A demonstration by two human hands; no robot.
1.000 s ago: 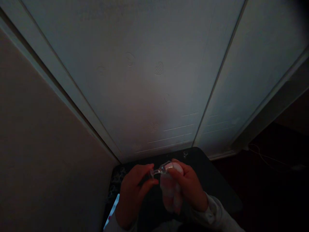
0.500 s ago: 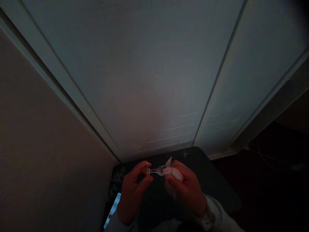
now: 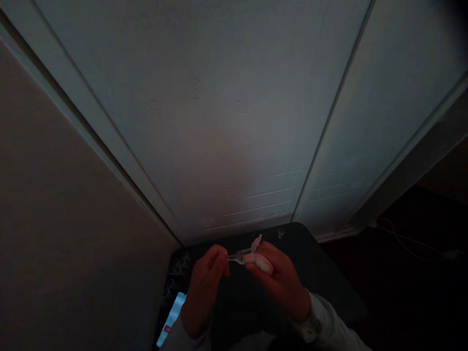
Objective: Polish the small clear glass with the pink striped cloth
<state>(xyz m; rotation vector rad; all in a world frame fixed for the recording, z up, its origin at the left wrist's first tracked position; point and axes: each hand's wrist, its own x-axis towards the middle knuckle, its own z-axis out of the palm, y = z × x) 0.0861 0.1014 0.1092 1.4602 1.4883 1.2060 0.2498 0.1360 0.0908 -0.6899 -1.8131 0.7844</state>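
Observation:
A small clear, stemmed piece (image 3: 237, 257) lies level between my two hands. Its left end is covered by the closed fingers of my left hand (image 3: 207, 280). My right hand (image 3: 283, 280) is wrapped round a pale pink item (image 3: 260, 262), perhaps cloth or tissue, which meets the clear piece at its right end. One thin pink corner sticks up above my right fingers. The picture is dark, so the exact nature of both items is hard to tell.
Beneath my hands is a dark table (image 3: 321, 273). Several clear pieces sit at its left edge, and a small clear piece (image 3: 281, 233) near the back. A lit, pale blue object (image 3: 172, 317) lies by my left wrist. White panels (image 3: 226, 122) rise behind.
My left fingers have closed over the clear piece's round left end, which showed before. My right hand and the pink item have shifted slightly left.

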